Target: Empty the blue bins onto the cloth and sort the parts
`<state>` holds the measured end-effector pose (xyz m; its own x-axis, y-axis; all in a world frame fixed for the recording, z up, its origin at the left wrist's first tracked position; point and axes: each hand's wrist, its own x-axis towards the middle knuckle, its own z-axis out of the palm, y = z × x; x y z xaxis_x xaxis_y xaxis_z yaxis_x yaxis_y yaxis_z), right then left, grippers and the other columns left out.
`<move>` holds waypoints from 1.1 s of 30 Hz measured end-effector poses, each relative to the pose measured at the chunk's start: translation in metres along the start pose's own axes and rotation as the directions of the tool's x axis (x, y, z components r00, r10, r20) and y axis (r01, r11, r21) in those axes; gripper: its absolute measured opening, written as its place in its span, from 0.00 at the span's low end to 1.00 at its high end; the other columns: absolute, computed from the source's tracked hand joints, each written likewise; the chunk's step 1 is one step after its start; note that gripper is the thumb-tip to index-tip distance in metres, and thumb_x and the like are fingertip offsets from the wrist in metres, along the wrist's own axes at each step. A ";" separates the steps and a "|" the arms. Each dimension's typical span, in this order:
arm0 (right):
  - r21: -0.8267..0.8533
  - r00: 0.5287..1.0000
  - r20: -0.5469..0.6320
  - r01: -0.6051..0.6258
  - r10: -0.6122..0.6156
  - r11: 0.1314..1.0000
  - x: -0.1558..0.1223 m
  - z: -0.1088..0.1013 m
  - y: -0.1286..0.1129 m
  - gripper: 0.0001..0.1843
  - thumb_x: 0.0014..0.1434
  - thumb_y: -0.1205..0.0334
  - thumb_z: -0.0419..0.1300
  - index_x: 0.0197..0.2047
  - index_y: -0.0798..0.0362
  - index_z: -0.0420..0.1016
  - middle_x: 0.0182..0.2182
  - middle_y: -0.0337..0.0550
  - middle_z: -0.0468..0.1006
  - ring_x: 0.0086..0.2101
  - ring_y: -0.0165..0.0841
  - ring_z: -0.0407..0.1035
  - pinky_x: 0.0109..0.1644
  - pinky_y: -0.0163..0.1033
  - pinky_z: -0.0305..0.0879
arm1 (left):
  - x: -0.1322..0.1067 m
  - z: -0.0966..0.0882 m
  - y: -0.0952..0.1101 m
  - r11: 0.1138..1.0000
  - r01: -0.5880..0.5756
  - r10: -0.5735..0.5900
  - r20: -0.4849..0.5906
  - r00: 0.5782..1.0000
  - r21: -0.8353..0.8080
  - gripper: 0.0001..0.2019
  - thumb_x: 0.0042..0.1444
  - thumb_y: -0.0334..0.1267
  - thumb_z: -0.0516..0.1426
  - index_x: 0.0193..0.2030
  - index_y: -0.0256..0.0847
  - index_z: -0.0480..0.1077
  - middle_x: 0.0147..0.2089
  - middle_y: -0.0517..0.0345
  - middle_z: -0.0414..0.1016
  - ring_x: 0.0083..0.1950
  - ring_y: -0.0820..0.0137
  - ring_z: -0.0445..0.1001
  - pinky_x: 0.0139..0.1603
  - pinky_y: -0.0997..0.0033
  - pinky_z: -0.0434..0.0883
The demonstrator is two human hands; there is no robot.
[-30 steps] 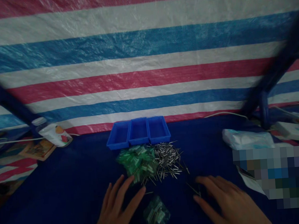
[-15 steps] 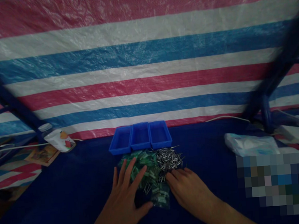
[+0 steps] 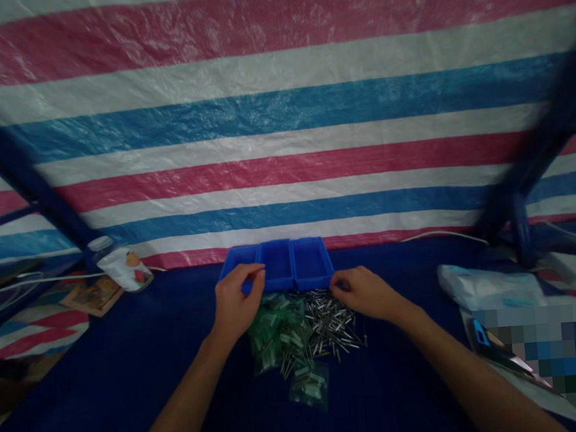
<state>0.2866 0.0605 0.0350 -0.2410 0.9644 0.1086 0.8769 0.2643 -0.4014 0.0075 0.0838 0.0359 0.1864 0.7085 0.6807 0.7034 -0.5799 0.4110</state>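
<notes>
Three blue plastic trays [image 3: 277,284] stand side by side at the back of the dark blue table. My left hand [image 3: 237,302] is over the front of the left tray, fingers bent and pressed together; whether they hold anything is hidden. At the front right corner of the right tray, my right hand [image 3: 365,293] is closed in a pinch; what is in it I cannot make out. Between the hands lie a heap of greenish clear plastic bags [image 3: 276,332] and a heap of thin silvery metal pins [image 3: 331,325]. A small clear bag [image 3: 310,385] with pale pieces lies in front.
A white-labelled jar [image 3: 125,269] leans at the left, by a brown printed packet [image 3: 92,295]. Toward the right lie a crumpled plastic bag [image 3: 490,285] and a blurred-out patch. Blue metal posts [image 3: 55,209] and a striped tarp [image 3: 285,170] stand behind.
Both hands have moved up and away from the heaps to the trays. My left hand was spread over the green bags and is now bent closed. The pins lie more spread toward the front.
</notes>
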 end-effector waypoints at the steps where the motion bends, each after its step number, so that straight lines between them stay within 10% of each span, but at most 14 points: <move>1: -0.003 1.000 0.002 0.009 -0.009 1.000 0.000 0.005 0.003 0.14 0.61 0.58 0.53 0.39 0.48 0.81 0.27 0.40 0.80 0.28 0.33 0.72 0.32 0.38 0.57 | 0.000 0.003 -0.001 1.000 0.012 -0.012 -0.041 0.999 0.001 0.14 0.65 0.42 0.51 0.41 0.41 0.77 0.36 0.56 0.82 0.36 0.69 0.79 0.42 0.68 0.76; 7: -0.066 1.000 -0.027 -0.005 0.003 0.998 -0.009 0.020 -0.002 0.21 0.65 0.45 0.51 0.40 0.47 0.81 0.32 0.44 0.82 0.33 0.37 0.75 0.34 0.39 0.62 | -0.026 0.006 -0.011 1.000 -0.007 0.007 -0.015 1.000 0.002 0.13 0.63 0.41 0.52 0.35 0.41 0.76 0.29 0.58 0.78 0.30 0.70 0.76 0.38 0.68 0.74; 14: -0.053 0.997 0.004 0.079 -0.079 0.995 -0.017 0.022 -0.007 0.14 0.64 0.48 0.56 0.42 0.47 0.78 0.38 0.41 0.82 0.37 0.37 0.75 0.37 0.38 0.63 | -0.028 0.009 -0.014 0.874 0.289 -0.301 -0.031 0.953 0.391 0.21 0.63 0.51 0.53 0.57 0.47 0.73 0.68 0.44 0.62 0.67 0.40 0.56 0.61 0.30 0.58; 20: -0.050 0.995 -0.023 0.097 -0.098 0.994 -0.018 0.023 -0.009 0.12 0.66 0.56 0.54 0.42 0.48 0.78 0.40 0.41 0.80 0.39 0.36 0.76 0.39 0.38 0.65 | -0.027 0.014 -0.027 0.833 0.431 -0.500 0.138 0.855 0.347 0.23 0.64 0.56 0.50 0.61 0.52 0.71 0.72 0.47 0.57 0.72 0.38 0.49 0.62 0.29 0.56; 28: -0.017 0.990 -0.079 0.115 -0.116 0.993 -0.016 0.024 -0.006 0.12 0.68 0.58 0.54 0.42 0.48 0.78 0.40 0.41 0.80 0.39 0.34 0.75 0.43 0.38 0.67 | -0.029 0.019 -0.029 0.840 0.425 -0.469 0.058 0.881 0.339 0.20 0.65 0.52 0.51 0.56 0.48 0.73 0.72 0.47 0.56 0.73 0.40 0.47 0.64 0.30 0.57; 33: 0.085 0.931 -0.314 0.224 -0.187 0.971 -0.014 0.025 -0.002 0.12 0.68 0.59 0.54 0.43 0.51 0.79 0.39 0.44 0.79 0.38 0.34 0.75 0.45 0.40 0.71 | -0.029 0.012 -0.020 0.939 0.172 -0.153 -0.083 0.985 0.299 0.18 0.65 0.49 0.53 0.55 0.44 0.72 0.66 0.45 0.65 0.68 0.45 0.57 0.63 0.36 0.59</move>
<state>0.2774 0.0463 0.0116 -0.2579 0.8485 0.4620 0.7618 0.4727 -0.4429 -0.0036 0.0800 0.0009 0.0184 0.7531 0.6577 0.8973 -0.3025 0.3213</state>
